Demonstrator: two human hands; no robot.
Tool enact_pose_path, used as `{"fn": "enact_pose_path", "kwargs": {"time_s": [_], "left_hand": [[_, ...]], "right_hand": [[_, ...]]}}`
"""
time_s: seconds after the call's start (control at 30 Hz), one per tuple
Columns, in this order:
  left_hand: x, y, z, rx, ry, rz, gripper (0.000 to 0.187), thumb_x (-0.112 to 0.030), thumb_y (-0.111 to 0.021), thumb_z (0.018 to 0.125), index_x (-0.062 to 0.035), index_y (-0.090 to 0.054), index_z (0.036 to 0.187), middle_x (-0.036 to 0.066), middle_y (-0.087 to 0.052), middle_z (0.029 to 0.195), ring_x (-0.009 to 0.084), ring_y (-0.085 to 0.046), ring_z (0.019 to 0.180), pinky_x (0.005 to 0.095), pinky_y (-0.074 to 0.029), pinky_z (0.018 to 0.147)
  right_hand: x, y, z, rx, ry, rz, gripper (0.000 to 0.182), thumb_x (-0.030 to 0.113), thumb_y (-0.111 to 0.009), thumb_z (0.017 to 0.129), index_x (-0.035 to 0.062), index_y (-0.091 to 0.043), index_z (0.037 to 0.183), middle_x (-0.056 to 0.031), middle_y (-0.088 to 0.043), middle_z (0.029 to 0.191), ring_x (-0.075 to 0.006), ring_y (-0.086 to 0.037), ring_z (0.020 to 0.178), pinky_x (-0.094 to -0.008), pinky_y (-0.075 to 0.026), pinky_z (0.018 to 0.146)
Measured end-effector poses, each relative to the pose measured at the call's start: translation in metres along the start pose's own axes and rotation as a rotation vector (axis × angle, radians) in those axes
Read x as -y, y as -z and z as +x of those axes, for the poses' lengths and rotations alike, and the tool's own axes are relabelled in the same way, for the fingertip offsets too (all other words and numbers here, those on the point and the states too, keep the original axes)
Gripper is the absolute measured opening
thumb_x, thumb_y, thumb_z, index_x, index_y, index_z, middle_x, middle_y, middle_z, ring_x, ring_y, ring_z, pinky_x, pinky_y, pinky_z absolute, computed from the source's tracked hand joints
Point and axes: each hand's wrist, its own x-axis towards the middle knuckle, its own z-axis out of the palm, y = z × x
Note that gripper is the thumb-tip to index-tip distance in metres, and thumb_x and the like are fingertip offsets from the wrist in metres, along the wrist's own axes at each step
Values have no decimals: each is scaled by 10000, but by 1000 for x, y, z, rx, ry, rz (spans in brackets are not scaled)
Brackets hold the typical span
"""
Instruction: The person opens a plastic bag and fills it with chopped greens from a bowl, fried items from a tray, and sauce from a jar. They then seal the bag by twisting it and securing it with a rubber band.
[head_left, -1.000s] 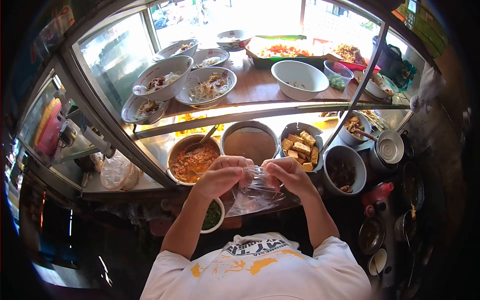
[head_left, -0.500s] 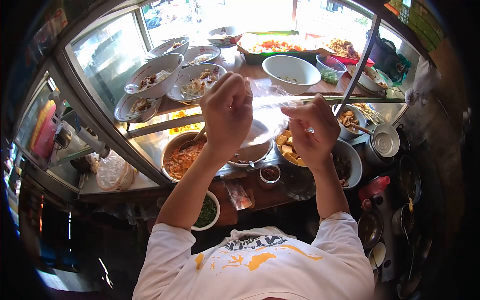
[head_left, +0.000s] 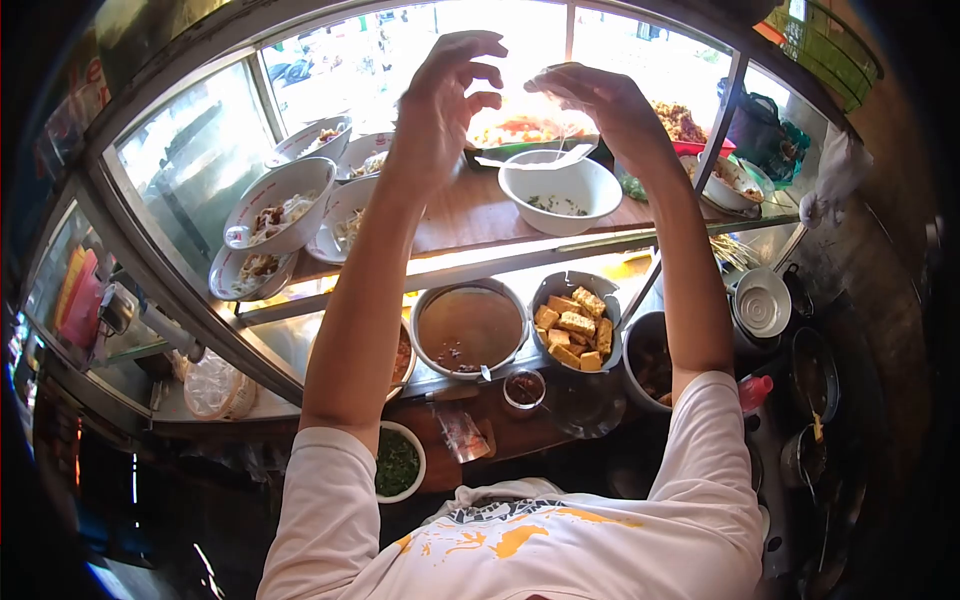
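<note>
My left hand is raised before the glass display case, fingers curled but apart, with nothing visible in them. Facing it, my right hand has its fingers pressed together at a wisp of clear plastic, which looks like the clear plastic bag; glare washes out most of it. Below both hands stands a white bowl with green bits inside, on the wooden shelf. A pale, flat strip overlaps the bowl's rear rim. Behind it, a tray of chopped orange-red food is partly covered by my fingers.
Several bowls of noodles crowd the shelf's left side. Underneath are a pot of brown sauce, a pot of fried tofu cubes and a small jar of dark sauce. A bowl of chopped greens sits near my left elbow.
Both hands have moved up and farther forward, over the shelf. The clear bag stretched between them no longer spans the gap; the left fingers have opened. A pale strip now shows over the white bowl.
</note>
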Motion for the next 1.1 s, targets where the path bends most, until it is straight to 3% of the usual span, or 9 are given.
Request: {"fn": "enact_pose_path", "kwargs": {"time_s": [0.13,0.33,0.4,0.47,0.53,0.6,0.77,0.97,1.1], "left_hand": [[26,24,29,62,39,336,176,-138,-643,893,-28,-656,1028,53,-645,1023,115,-554,854,288,-423,692],[33,52,66,178,207,77,163,-186,-624,931,-30,-662,964,9,-594,791,76,-503,711,206,-392,621],[38,69,82,238,287,113,180,-190,-608,942,-18,-652,970,-2,-549,747,78,-483,680,217,-396,615],[37,70,87,273,302,188,255,-251,-580,959,-12,-643,1021,-5,-505,753,93,-466,714,250,-417,688],[41,61,92,238,288,283,310,-281,-550,975,1,-620,1082,15,-537,815,106,-471,750,262,-423,745],[52,59,99,179,315,260,294,-260,-571,958,-14,-628,1107,87,-623,1061,168,-560,1046,361,-400,968],[63,52,101,246,74,137,188,-188,-560,952,-34,-624,1039,86,-622,1075,186,-551,1092,405,-374,1012],[64,65,108,89,357,-135,115,-61,-539,848,-13,-635,891,109,-652,926,193,-605,832,354,-453,897],[67,72,118,89,276,546,157,-26,-495,752,-16,-652,760,99,-623,874,193,-576,783,327,-466,813]], "right_hand": [[-25,18,32,89,-97,109,323,287,-613,936,32,-683,1121,-64,-681,1095,-153,-585,1061,-306,-420,952],[-80,56,68,157,-49,442,375,301,-582,953,39,-625,1218,-93,-608,1235,-183,-526,1158,-373,-399,986],[-107,80,82,164,85,845,391,293,-559,956,32,-572,1247,-129,-565,1274,-214,-506,1205,-426,-414,1004],[-93,88,85,-93,-3,695,367,290,-541,968,24,-591,1215,-117,-577,1277,-218,-505,1229,-380,-353,1087],[-117,98,99,153,55,590,433,338,-541,964,21,-564,1259,-116,-597,1250,-212,-563,1156,-377,-385,1063],[-89,73,82,51,-42,346,461,324,-587,945,9,-547,1279,-121,-595,1223,-214,-550,1140,-352,-429,1005],[-115,64,94,135,-124,398,369,278,-545,980,2,-576,1223,-83,-644,1098,-183,-580,1070,-357,-436,985],[-122,66,103,378,-73,1093,221,235,-503,995,44,-612,1012,-87,-646,961,-200,-585,1062,-377,-421,1018],[-137,70,114,330,-138,720,288,255,-502,994,9,-609,1098,-109,-654,997,-209,-609,1026,-368,-451,989]]}}
